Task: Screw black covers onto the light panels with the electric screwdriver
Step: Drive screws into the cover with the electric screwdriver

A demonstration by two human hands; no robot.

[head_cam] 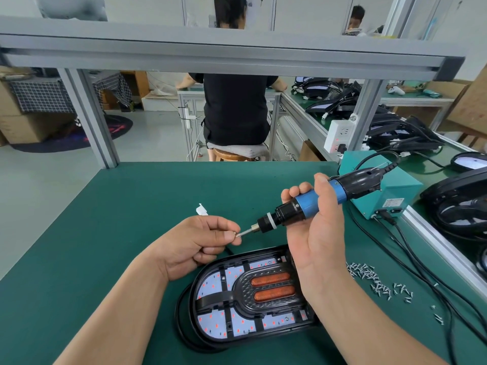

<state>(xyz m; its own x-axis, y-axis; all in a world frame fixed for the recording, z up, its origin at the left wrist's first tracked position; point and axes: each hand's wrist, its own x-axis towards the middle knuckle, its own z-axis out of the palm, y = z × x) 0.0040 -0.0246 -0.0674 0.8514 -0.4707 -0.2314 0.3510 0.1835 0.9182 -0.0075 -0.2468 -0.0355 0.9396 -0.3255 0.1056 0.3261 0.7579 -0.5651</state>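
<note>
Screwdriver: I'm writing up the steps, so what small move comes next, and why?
Probably lower the screwdriver to the panel: the left hand pinches a screw at its bit, and the right hand grips it above the panel.

Assembly workshop — aluminium-framed workbenches [237,56]; stacked light panels [390,127].

Nothing here can be read with certainty. The teal box [403,185], just beyond and to the right of the right hand [316,233], has a small pale label [394,202] on its near face, but the print is too small to make out. Far beyond the left hand [195,243], a dark round mat [79,135] on the floor bears red markings that may be lettering; they are too blurred to tell. Sheets pinned to the far wall [250,3], well beyond both hands, are equally illegible.
</note>
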